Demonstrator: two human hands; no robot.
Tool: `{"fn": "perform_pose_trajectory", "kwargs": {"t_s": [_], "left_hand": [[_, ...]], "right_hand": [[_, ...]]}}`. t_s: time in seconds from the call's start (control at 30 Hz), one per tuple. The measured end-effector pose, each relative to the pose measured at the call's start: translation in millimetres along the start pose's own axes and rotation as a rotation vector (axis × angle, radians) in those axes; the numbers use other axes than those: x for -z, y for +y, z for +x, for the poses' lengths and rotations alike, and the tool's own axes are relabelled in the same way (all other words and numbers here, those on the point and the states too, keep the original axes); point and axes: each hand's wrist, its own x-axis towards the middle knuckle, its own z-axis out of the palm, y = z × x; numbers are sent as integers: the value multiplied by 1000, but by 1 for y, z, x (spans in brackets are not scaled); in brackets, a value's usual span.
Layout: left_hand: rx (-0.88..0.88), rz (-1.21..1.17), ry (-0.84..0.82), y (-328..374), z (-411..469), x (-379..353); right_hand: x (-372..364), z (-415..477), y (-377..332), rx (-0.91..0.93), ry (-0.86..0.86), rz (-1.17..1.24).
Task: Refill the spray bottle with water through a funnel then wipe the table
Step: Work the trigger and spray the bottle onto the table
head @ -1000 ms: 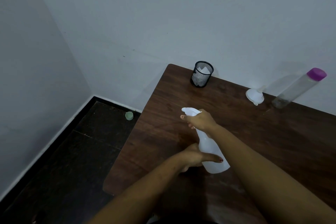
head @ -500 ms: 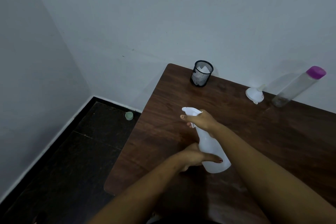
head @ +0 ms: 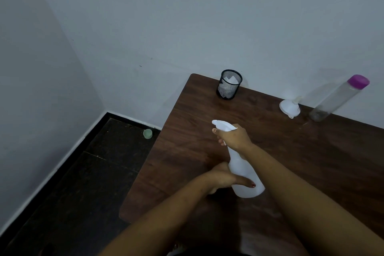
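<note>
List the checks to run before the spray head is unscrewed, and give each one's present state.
1. Spray bottle steadied: ok, the left hand grips its lower body.
2. Grip on the spray head: ok, the right hand is wrapped round it.
3. Spray head off: not ok, it sits on the bottle.
4. Funnel at hand: ok, it lies on the table near the far edge.
5. Water in the clear bottle: cannot tell; its purple cap is on.
6. Wiping cloth ready: cannot tell; something white sits in the mesh cup.
</note>
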Motion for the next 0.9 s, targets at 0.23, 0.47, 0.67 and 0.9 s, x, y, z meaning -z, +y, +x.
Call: {"fn": "perform_pose_trajectory", "kwargs": {"t_s": [0.23,0.47,0.67,0.9], "left_hand": [[6,3,3,1,1,-2],[15,27,15,4,0,-6],[13,45,21,6,-1,-4],[-9,53,18,9,-1,-6]], "right_hand": [[6,-3,0,14,-13,5],[2,-6,-1,7,65,-41],[11,-5,-3,23,-123,-24],[4,-7,0,15,95,-17]]}}
